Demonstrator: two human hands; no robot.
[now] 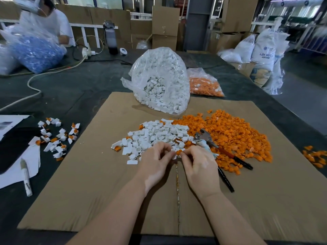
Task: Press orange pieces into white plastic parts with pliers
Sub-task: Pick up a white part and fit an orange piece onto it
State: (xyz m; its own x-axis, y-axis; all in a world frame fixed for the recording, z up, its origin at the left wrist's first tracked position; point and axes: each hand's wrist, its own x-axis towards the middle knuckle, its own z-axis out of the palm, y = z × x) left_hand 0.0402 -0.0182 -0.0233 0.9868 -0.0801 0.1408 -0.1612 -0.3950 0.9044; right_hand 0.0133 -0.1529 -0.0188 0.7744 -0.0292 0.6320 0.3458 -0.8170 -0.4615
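My left hand (155, 160) and my right hand (198, 162) meet at the near edge of a heap of white plastic parts (155, 137). Between the fingertips sits a small orange piece (178, 152); my right fingers pinch it, and my left fingers hold a white part against it, mostly hidden. A large heap of orange pieces (235, 137) spreads to the right. The pliers (212, 144), with a metal head and black handles, lie on that orange heap just right of my right hand, held by neither hand.
Everything lies on a cardboard sheet (106, 191) over a dark table. Behind stand a bag of white parts (159, 80) and a bag of orange pieces (205, 84). Assembled white-and-orange parts (56, 137) and a marker (26, 177) lie left. Another person (44, 23) works at the far left.
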